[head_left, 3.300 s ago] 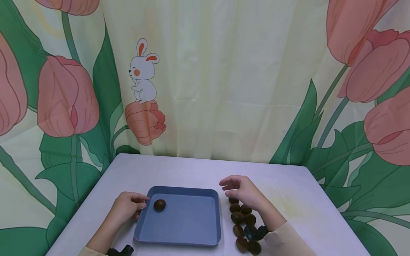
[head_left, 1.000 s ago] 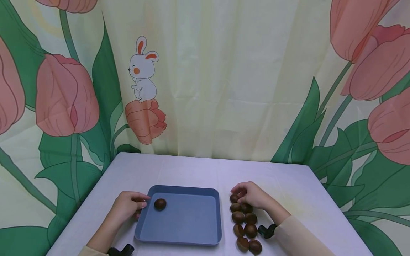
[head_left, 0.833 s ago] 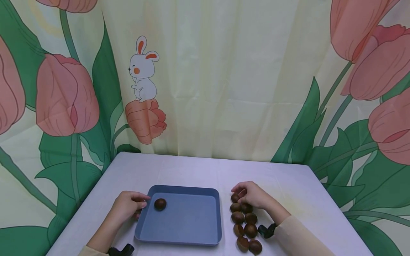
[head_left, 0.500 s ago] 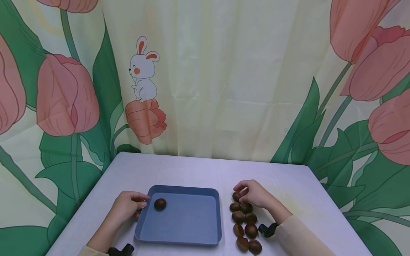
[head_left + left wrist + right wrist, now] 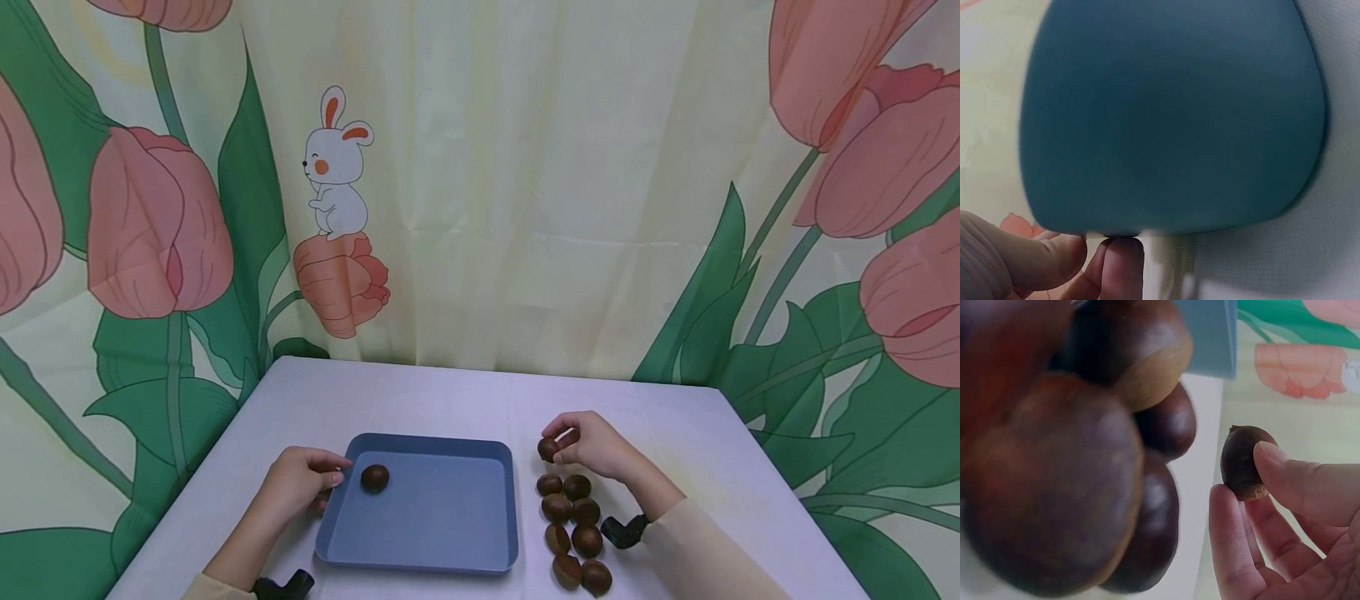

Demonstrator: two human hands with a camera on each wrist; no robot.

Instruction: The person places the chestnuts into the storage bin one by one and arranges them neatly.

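Note:
My right hand [image 5: 596, 446] pinches a dark brown chestnut [image 5: 547, 451] between thumb and fingertips, lifted above the table behind the other chestnuts. In the right wrist view this chestnut [image 5: 1244, 464] shows its pointed tip and pale base. Just below that hand, several chestnuts [image 5: 587, 540] lie in two rough columns. To their left is a shallow blue-grey tray [image 5: 442, 525], with one chestnut [image 5: 374, 478] near its back left corner. My left hand [image 5: 300, 479] holds the tray's left rim; the left wrist view has its thumb [image 5: 1063, 259] and a finger against the tray edge.
A white cloth covers the table [image 5: 442, 400]. Behind it hangs a pale curtain [image 5: 510, 208] printed with tulips and a rabbit. A black wrist device [image 5: 625, 532] sits beside the chestnuts on the right, and another [image 5: 285, 586] is near the tray's front left.
My right hand has come down to the rearmost chestnut, grasped it and raised it away from the group. The left hand and the tray stay put.

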